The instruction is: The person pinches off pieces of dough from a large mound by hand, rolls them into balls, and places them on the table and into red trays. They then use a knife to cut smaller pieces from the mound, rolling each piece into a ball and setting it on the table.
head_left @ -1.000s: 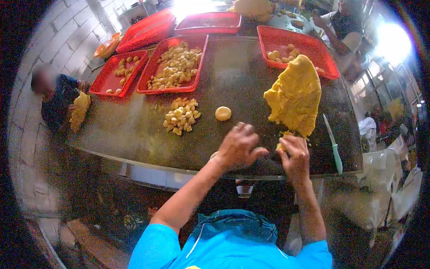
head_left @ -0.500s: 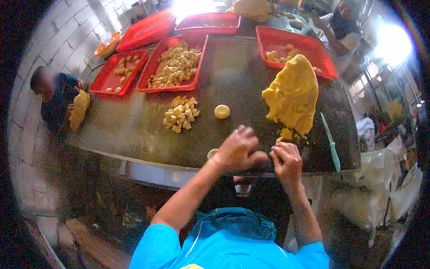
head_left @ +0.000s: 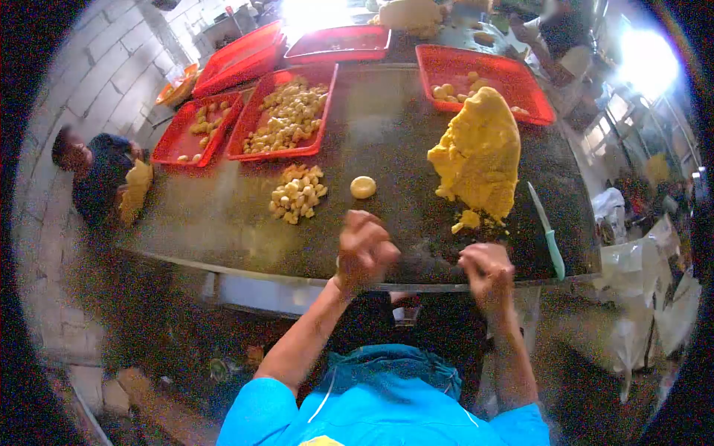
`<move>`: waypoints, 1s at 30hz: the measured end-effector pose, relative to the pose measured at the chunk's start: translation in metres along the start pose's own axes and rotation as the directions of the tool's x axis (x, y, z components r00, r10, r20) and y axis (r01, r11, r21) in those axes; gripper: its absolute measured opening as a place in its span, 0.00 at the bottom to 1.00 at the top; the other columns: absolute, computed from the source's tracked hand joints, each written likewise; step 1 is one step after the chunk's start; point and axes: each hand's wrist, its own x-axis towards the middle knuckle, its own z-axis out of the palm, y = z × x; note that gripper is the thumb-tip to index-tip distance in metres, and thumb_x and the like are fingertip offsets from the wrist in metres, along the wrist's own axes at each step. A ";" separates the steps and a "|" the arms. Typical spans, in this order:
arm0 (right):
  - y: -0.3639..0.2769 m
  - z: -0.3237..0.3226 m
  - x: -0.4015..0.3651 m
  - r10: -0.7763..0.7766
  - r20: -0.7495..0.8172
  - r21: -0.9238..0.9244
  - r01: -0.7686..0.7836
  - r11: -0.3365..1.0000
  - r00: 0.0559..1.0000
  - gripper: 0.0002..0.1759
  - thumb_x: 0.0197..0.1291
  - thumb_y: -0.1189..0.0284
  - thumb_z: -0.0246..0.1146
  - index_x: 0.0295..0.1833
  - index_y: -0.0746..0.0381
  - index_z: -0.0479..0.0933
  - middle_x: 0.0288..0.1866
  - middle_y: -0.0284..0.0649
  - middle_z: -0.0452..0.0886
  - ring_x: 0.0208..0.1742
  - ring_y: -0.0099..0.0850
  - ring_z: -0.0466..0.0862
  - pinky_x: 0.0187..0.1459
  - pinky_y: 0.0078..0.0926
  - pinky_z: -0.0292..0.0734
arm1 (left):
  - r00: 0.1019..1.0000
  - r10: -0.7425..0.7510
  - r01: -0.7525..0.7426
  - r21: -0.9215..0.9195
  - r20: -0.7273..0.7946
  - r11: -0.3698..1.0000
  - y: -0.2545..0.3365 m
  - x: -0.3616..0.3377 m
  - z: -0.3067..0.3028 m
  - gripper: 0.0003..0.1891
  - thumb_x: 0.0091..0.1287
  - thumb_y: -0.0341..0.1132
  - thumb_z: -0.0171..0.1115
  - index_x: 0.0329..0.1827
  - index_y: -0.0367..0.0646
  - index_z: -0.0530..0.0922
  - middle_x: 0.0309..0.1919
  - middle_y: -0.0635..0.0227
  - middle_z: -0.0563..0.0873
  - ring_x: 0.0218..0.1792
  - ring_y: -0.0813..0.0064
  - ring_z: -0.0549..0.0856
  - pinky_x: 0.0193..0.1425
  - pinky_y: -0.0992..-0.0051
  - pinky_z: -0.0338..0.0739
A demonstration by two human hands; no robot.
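My left hand (head_left: 366,249) is curled over the near part of the table, blurred by motion; whatever its fingers hold is hidden. Just beyond it lies a round, flattened dough ball (head_left: 363,187). Close to the table's front edge, my right hand (head_left: 489,269) has its fingers bent together, and I cannot make out what is in them. A large slab of yellow dough (head_left: 483,152) lies beyond the right hand, with a small torn piece (head_left: 468,220) and crumbs at its near end. To the left sits a heap of small pale dough pieces (head_left: 296,195).
A knife (head_left: 551,241) with a light green handle lies to the right. Red trays (head_left: 322,141) (head_left: 547,111) with dough pieces stand farther back. One person (head_left: 100,167) is at the left edge beside more yellow dough (head_left: 135,189); another person (head_left: 561,56) is at the back right.
My left hand has moved left and its fingers have curled in. My right hand has shifted slightly right and back from the torn dough. The pale round near my left wrist is now mostly hidden.
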 end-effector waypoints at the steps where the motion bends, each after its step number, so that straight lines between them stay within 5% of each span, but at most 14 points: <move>1: 0.015 -0.003 0.003 0.014 -0.004 -0.053 -0.014 0.998 1.000 0.07 0.55 0.80 0.74 0.40 0.63 0.87 0.45 0.44 0.89 0.51 0.45 0.87 0.57 0.40 0.80 | 0.944 -0.284 0.248 -0.207 -0.167 0.946 -0.017 -0.012 -0.005 0.20 0.73 0.48 0.64 0.30 0.40 0.78 0.35 0.58 0.80 0.42 0.54 0.81 0.48 0.58 0.76; 2: 0.021 -0.006 0.007 0.079 -0.073 -0.122 -0.087 0.989 0.994 0.07 0.55 0.80 0.73 0.41 0.63 0.87 0.45 0.45 0.90 0.51 0.46 0.87 0.57 0.39 0.81 | 0.944 -0.285 0.250 -0.203 -0.166 0.947 -0.013 -0.014 -0.017 0.20 0.73 0.48 0.64 0.30 0.40 0.78 0.35 0.58 0.80 0.42 0.54 0.81 0.48 0.58 0.76; 4: 0.042 -0.001 0.004 0.066 -0.062 -0.081 -0.071 0.994 0.996 0.09 0.55 0.80 0.73 0.43 0.62 0.88 0.45 0.45 0.90 0.52 0.45 0.88 0.58 0.39 0.81 | 0.796 -0.577 0.546 -0.196 -0.182 0.815 0.004 -0.009 -0.038 0.12 0.69 0.40 0.67 0.33 0.39 0.82 0.36 0.57 0.81 0.44 0.53 0.81 0.50 0.57 0.76; 6: 0.045 -0.009 0.002 0.096 0.036 0.056 -0.098 0.994 0.995 0.18 0.53 0.81 0.73 0.52 0.60 0.89 0.50 0.45 0.90 0.56 0.44 0.87 0.61 0.37 0.81 | 0.967 -0.228 0.255 0.398 -0.116 0.881 0.019 -0.022 -0.050 0.04 0.66 0.31 0.68 0.37 0.40 0.84 0.37 0.56 0.82 0.45 0.52 0.81 0.50 0.56 0.76; 7: 0.022 -0.026 0.012 0.096 0.068 0.079 -0.102 0.992 0.993 0.23 0.52 0.80 0.75 0.56 0.60 0.87 0.54 0.46 0.89 0.59 0.45 0.86 0.63 0.38 0.80 | 0.973 -0.215 0.228 0.491 -0.083 0.841 0.025 -0.029 -0.053 0.03 0.63 0.27 0.70 0.37 0.40 0.84 0.38 0.55 0.82 0.47 0.51 0.80 0.52 0.56 0.76; 9: 0.017 -0.031 0.008 0.093 -0.012 -0.156 -0.094 0.983 0.996 0.23 0.52 0.77 0.77 0.57 0.62 0.87 0.57 0.47 0.88 0.61 0.47 0.84 0.64 0.41 0.79 | 0.963 -0.236 0.269 0.420 -0.130 0.867 0.028 -0.044 -0.053 0.03 0.61 0.28 0.70 0.36 0.41 0.84 0.39 0.55 0.81 0.45 0.50 0.79 0.54 0.55 0.74; 13: 0.014 -0.015 0.002 0.154 -0.073 -0.124 -0.162 0.979 0.985 0.19 0.54 0.75 0.77 0.53 0.63 0.87 0.54 0.48 0.89 0.61 0.48 0.84 0.63 0.42 0.79 | 0.974 -0.224 0.207 0.580 -0.043 0.787 0.041 -0.039 -0.053 0.07 0.63 0.28 0.68 0.42 0.40 0.81 0.38 0.57 0.80 0.47 0.51 0.78 0.53 0.55 0.72; 15: 0.024 -0.021 0.004 0.076 0.072 0.035 -0.079 0.996 0.994 0.15 0.56 0.76 0.75 0.50 0.64 0.88 0.53 0.47 0.89 0.60 0.46 0.84 0.62 0.40 0.80 | 0.974 -0.227 0.183 0.577 0.005 0.796 0.045 -0.039 -0.049 0.06 0.69 0.28 0.65 0.46 0.40 0.78 0.40 0.56 0.81 0.47 0.51 0.80 0.53 0.56 0.74; 17: 0.030 -0.031 0.005 0.092 0.050 0.040 -0.094 0.995 0.995 0.13 0.57 0.77 0.74 0.49 0.64 0.88 0.53 0.46 0.89 0.60 0.45 0.84 0.62 0.39 0.80 | 0.942 -0.333 0.334 0.202 -0.039 0.921 0.050 -0.041 -0.042 0.02 0.75 0.28 0.60 0.46 0.40 0.78 0.40 0.56 0.83 0.43 0.52 0.84 0.51 0.60 0.79; 21: 0.033 -0.032 0.001 0.076 -0.046 -0.049 -0.078 0.996 0.996 0.11 0.57 0.76 0.71 0.47 0.61 0.87 0.50 0.46 0.89 0.54 0.49 0.85 0.56 0.43 0.82 | 0.933 -0.356 0.359 0.053 -0.048 0.932 0.062 -0.013 -0.028 0.08 0.78 0.29 0.59 0.54 0.36 0.81 0.44 0.55 0.90 0.41 0.62 0.90 0.48 0.70 0.83; 22: 0.026 -0.036 0.002 0.061 -0.091 -0.123 -0.072 0.990 0.994 0.11 0.58 0.76 0.71 0.48 0.61 0.87 0.50 0.46 0.89 0.54 0.49 0.84 0.56 0.43 0.82 | 0.909 -0.411 0.403 -0.118 -0.060 0.908 0.048 -0.013 -0.016 0.09 0.77 0.29 0.62 0.56 0.36 0.83 0.45 0.57 0.91 0.44 0.70 0.90 0.51 0.73 0.83; 24: 0.023 -0.030 0.002 0.041 -0.100 -0.178 -0.058 0.982 0.994 0.11 0.59 0.76 0.71 0.48 0.61 0.87 0.50 0.46 0.89 0.54 0.50 0.84 0.57 0.43 0.81 | 0.770 -0.634 0.578 -0.508 0.080 0.638 0.053 0.000 0.002 0.09 0.76 0.28 0.63 0.54 0.36 0.84 0.44 0.63 0.91 0.45 0.74 0.89 0.51 0.74 0.83; 26: 0.022 -0.015 -0.006 0.102 -0.179 -0.200 -0.138 0.970 0.979 0.10 0.60 0.77 0.70 0.48 0.62 0.87 0.51 0.46 0.89 0.54 0.48 0.84 0.58 0.42 0.81 | 0.770 -0.607 0.615 -0.484 0.198 0.622 0.055 0.008 0.017 0.09 0.76 0.26 0.63 0.55 0.36 0.84 0.44 0.66 0.90 0.44 0.78 0.88 0.52 0.76 0.84; 30: -0.003 -0.005 0.003 0.010 0.037 -0.088 -0.007 0.996 0.999 0.12 0.61 0.76 0.72 0.51 0.62 0.87 0.52 0.46 0.88 0.52 0.45 0.86 0.57 0.40 0.82 | 0.806 -0.522 0.585 -0.505 0.279 0.634 0.043 0.011 0.031 0.10 0.79 0.30 0.62 0.57 0.36 0.83 0.44 0.67 0.90 0.43 0.79 0.87 0.51 0.76 0.84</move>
